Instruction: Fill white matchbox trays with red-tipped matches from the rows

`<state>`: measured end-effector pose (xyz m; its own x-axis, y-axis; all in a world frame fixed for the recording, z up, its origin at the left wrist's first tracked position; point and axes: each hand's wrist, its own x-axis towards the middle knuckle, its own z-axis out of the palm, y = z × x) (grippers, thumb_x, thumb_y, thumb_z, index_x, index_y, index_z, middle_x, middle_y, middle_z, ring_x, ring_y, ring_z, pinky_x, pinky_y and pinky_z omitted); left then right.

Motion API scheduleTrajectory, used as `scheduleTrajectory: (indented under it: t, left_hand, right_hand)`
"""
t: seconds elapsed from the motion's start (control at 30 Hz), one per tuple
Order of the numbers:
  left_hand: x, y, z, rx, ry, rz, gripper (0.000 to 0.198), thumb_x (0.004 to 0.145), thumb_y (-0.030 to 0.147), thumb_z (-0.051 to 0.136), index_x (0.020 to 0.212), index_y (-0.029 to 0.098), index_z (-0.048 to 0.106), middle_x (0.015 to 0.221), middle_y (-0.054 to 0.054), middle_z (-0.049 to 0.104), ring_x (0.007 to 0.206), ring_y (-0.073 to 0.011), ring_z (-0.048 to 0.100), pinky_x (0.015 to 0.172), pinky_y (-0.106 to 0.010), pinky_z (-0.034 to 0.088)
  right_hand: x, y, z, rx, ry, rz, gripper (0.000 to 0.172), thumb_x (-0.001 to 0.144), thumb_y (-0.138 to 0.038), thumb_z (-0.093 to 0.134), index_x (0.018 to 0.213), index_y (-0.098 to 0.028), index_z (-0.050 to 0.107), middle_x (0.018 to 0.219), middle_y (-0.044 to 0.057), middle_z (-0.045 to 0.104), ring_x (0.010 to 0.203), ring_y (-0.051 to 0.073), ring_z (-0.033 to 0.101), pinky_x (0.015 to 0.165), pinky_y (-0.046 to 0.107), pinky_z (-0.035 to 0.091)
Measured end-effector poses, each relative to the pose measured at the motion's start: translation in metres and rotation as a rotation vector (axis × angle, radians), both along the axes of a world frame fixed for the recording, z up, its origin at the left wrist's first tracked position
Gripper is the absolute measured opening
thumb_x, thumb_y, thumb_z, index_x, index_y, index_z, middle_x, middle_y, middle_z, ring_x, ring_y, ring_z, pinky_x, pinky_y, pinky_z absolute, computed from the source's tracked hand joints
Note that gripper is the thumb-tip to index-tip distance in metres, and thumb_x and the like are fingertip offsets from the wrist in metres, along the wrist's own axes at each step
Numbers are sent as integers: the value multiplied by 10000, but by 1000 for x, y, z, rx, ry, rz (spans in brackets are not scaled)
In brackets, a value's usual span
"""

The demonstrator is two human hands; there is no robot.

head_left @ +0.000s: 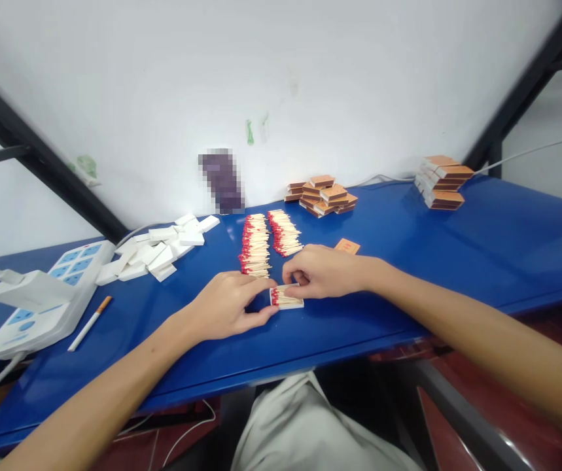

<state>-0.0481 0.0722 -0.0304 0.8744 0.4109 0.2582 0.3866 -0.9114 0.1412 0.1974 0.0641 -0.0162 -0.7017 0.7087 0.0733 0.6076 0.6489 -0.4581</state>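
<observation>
A small white matchbox tray lies on the blue table between my hands, with red-tipped matches inside. My left hand grips the tray's left end, thumb at the near corner and forefinger at the far one. Over the tray's right half, my right hand has its thumb and fingers closed on the matches, which are partly hidden there. Just beyond my hands, two rows of loose matches lie side by side, heads to the left. An orange matchbox sleeve lies partly behind my right wrist.
White trays are heaped at the left, near a cigarette and a white power strip. Orange matchboxes are piled at the back, with a banded stack farther right. A pixelated dark object leans on the wall.
</observation>
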Motion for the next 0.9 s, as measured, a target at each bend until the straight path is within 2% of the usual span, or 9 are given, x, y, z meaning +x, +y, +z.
scheduleTrajectory:
  t: [0.23,0.33,0.53,0.7,0.9]
  left_hand:
    - [1,-1,1,-1,3,6,288,961,382,531,1100,166,660,630,22,603,552,-138,567,594,-245,408]
    - [1,-1,0,6,2,9,278,957,383,537,1069,162,662,623,24,598,546,-140,564,595,-249,407]
    - [2,0,-2,30,-13,55,273,942,385,562,1066,170,676,603,29,589,527,-138,557,594,-249,402]
    - [2,0,-2,39,-16,65,271,938,377,572,1078,168,673,613,28,601,533,-138,567,586,-251,405]
    - [3,0,-1,47,0,72,287,947,396,563,1092,170,665,608,30,600,541,-140,582,592,-251,416]
  right_hand:
    - [-1,1,-3,2,23,4,165,892,-341,641,851,-184,674,674,-32,620,586,98,524,578,226,327]
    - [-1,2,-4,74,51,33,127,878,-314,657,898,-189,656,702,-31,595,617,107,508,588,230,317]
    - [0,0,-3,198,78,80,78,868,-222,645,815,-179,683,777,-3,576,699,119,515,626,238,329]
    - [0,-1,-2,171,0,72,124,887,-223,622,804,-178,703,775,10,612,735,138,550,649,253,343]
    - [-1,1,-3,113,-4,43,86,858,-194,624,827,-182,703,774,5,665,729,141,566,667,259,357]
